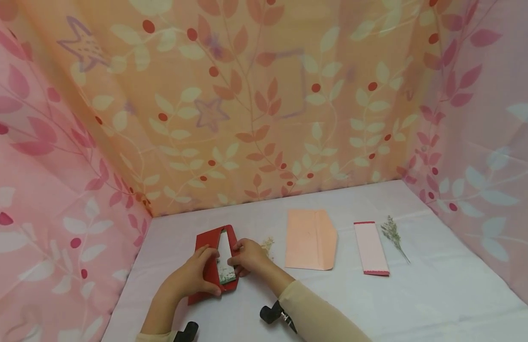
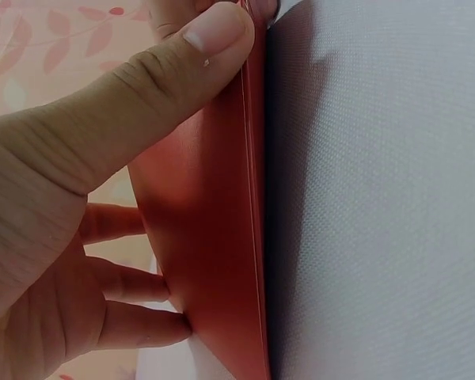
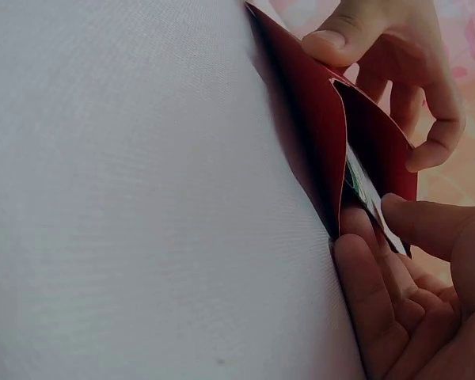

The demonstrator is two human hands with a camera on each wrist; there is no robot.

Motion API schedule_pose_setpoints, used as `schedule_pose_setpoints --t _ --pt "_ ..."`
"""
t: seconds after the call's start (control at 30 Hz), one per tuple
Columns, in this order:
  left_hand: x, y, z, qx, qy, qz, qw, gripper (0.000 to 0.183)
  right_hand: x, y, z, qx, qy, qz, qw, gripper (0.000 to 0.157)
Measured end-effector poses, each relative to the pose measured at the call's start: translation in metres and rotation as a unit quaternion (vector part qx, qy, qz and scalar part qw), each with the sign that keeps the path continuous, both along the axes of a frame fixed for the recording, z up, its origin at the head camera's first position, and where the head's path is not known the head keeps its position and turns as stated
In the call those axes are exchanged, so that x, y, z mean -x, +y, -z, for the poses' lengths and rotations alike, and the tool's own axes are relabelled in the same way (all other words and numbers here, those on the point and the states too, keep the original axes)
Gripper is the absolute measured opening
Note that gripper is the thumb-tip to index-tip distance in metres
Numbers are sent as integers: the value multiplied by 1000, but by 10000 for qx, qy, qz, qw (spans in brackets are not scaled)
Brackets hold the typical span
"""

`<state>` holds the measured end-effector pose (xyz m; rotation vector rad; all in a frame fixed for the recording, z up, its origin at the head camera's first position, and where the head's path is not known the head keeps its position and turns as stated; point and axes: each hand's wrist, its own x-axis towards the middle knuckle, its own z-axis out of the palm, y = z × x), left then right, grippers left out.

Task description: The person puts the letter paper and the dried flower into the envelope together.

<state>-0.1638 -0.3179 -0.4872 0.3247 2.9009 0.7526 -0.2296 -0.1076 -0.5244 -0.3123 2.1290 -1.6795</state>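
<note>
A red envelope (image 1: 208, 237) lies at the left of the table with its flap side towards the right. My left hand (image 1: 194, 273) grips it, thumb at the near edge and fingers over the top; the left wrist view has the thumb (image 2: 214, 36) pressed on the red paper. Partly inside the envelope's mouth is a white card (image 1: 224, 254) with a green and white floral print at its near end. My right hand (image 1: 252, 256) pinches the card's outer edge. In the right wrist view, the thumb (image 3: 427, 226) lies on the card, fingers beneath.
A pale yellow dried flower sprig (image 1: 268, 246) lies just beyond my right hand. Farther right are a peach envelope (image 1: 302, 240), a pale pink strip with red ends (image 1: 371, 247) and a dried green sprig (image 1: 391, 232). Patterned curtains (image 1: 255, 104) surround the white-covered table (image 1: 435, 256).
</note>
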Motion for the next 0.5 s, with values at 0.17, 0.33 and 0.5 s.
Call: schedule_pose_setpoints --t 0.17,0.33,0.5 --pt "2 -2 3 81 0 -25 10000 94 2 4 -3 121 101 -510 9986 72" --pt "3 -3 3 132 48 -29 9999 95 9 10 -9 318 -60 -1109 9933 83" --pt "1 -1 3 -24 100 38 9999 96 14 13 -10 260 -194 -1579 9869 80"
